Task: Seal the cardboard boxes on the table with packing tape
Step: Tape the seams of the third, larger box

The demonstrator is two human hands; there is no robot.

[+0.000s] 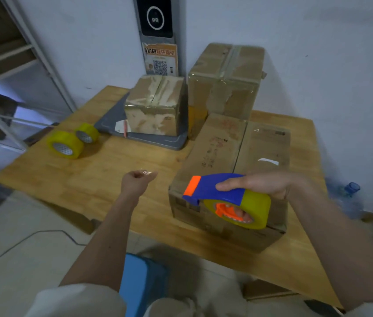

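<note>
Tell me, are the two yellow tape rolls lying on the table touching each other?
Cannot tell. In the head view the larger roll overlaps the smaller roll, hiding any contact or gap.

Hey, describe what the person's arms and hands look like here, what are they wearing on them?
Both forearms are bare, and the left hand and right hand wear no gloves. No watch, ring or bracelet is visible. A light, off-white sleeve covers the left upper arm at the bottom edge of the view. The right arm leaves the frame before any sleeve shows.
</note>
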